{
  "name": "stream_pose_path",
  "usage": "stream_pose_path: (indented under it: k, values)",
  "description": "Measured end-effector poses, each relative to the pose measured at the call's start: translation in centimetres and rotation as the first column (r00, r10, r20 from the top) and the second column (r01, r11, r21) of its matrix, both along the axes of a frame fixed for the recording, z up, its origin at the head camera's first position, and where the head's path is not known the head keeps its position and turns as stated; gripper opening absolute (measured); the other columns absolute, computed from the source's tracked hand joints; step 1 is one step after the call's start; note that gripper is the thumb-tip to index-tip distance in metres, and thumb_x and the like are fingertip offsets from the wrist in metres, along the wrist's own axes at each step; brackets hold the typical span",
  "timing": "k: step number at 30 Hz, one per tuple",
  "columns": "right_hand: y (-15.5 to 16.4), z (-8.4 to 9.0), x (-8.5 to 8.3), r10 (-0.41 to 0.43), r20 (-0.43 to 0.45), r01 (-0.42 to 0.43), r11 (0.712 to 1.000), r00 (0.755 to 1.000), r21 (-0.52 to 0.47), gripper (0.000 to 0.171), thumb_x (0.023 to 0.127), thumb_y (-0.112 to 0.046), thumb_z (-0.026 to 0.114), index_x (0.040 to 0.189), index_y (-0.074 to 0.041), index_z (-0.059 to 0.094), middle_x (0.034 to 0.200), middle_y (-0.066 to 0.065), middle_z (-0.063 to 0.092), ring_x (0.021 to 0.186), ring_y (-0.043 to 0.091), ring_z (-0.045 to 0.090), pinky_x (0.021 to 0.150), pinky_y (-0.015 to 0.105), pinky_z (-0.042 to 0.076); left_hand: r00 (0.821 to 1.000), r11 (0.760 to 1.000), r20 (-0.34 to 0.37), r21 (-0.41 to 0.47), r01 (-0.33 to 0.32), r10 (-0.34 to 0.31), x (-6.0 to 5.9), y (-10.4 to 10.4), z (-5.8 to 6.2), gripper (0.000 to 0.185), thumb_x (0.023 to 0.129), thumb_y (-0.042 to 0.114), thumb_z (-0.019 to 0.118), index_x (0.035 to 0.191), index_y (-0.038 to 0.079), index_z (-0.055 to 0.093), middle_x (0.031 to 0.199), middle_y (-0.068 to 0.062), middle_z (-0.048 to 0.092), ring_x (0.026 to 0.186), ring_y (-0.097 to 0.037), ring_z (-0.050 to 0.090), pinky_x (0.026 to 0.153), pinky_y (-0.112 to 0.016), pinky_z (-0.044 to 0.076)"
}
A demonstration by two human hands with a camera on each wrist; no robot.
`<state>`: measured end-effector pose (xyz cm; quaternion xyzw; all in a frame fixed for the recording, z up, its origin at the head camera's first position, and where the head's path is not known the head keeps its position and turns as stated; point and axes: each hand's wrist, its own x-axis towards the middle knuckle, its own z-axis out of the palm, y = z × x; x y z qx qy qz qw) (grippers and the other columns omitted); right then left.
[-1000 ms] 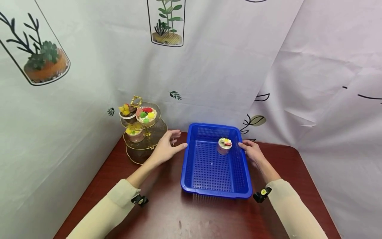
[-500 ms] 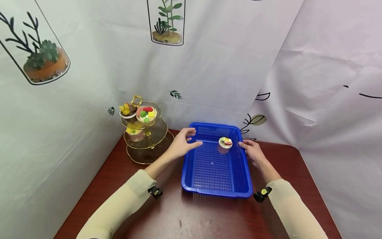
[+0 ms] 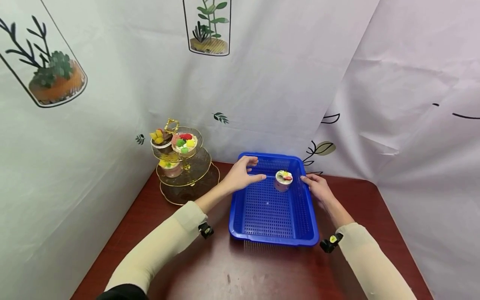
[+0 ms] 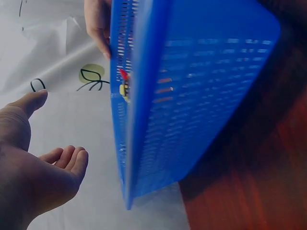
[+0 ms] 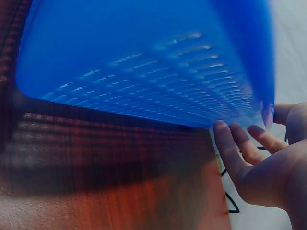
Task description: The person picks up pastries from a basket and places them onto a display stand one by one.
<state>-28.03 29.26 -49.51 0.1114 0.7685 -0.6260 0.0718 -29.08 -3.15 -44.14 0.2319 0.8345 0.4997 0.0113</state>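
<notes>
A blue plastic basket (image 3: 275, 241) with perforated walls stands on the table. Inside it, near the right wall, sits a small dessert cup (image 3: 283, 180) with white cream and red and yellow fruit on top. My left hand (image 3: 240, 175) hovers over the basket's left side, thumb and fingers spread apart with nothing between them. In the left wrist view, that hand (image 4: 45, 167) appears beside the rim. My right hand (image 3: 318, 187) holds the basket's right rim, thumb on top and fingers outside the wall. The right wrist view shows those fingers (image 5: 232, 151) below the rim.
A three-tier stand (image 3: 191, 164) with gold rims is at the left back, bearing dessert cups: a chocolate one (image 3: 161, 146) and a cream one (image 3: 184, 151) on top, another (image 3: 170, 170) below. Printed white cloth (image 3: 262, 91) hangs behind the dark red table (image 3: 232, 275).
My left hand has moved right, from beside the basket's left rim to over its inside. The right hand stays on the right rim, and the dessert cup keeps its place in the basket.
</notes>
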Motion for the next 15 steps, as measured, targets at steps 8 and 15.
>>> stream_pose_path:
  k: [8, 15]
  values:
    - [0.6, 1.0, -0.5, 0.047, 0.035, -0.049, 0.998, 0.998, 0.048, 0.049, 0.11, -0.033, 0.059, 0.145, 0.001, 0.052, 0.114, 0.008, 0.065, 0.091, 0.015, 0.067, 0.077, 0.031, 0.062, 0.999, 0.998, -0.013, -0.027, 0.05, -0.051, -0.5, 1.2, 1.5, 0.075, 0.094, 0.034, 0.083, 0.151, -0.001, 0.049, 0.148, -0.014, 0.054, 0.138, -0.026, 0.054, 0.115, -0.039, 0.045]
    - [0.7, 1.6, -1.1, 0.063, 0.06, -0.065, 0.997, 0.996, 0.035, 0.042, 0.11, -0.025, 0.06, 0.14, 0.004, 0.053, 0.102, 0.005, 0.068, 0.085, 0.013, 0.07, 0.074, 0.033, 0.063, 0.994, 0.994, -0.006, -0.038, 0.107, -0.107, -1.7, 2.8, 1.7, 0.078, 0.094, 0.032, 0.082, 0.154, -0.001, 0.046, 0.151, -0.013, 0.052, 0.141, -0.026, 0.052, 0.117, -0.038, 0.043]
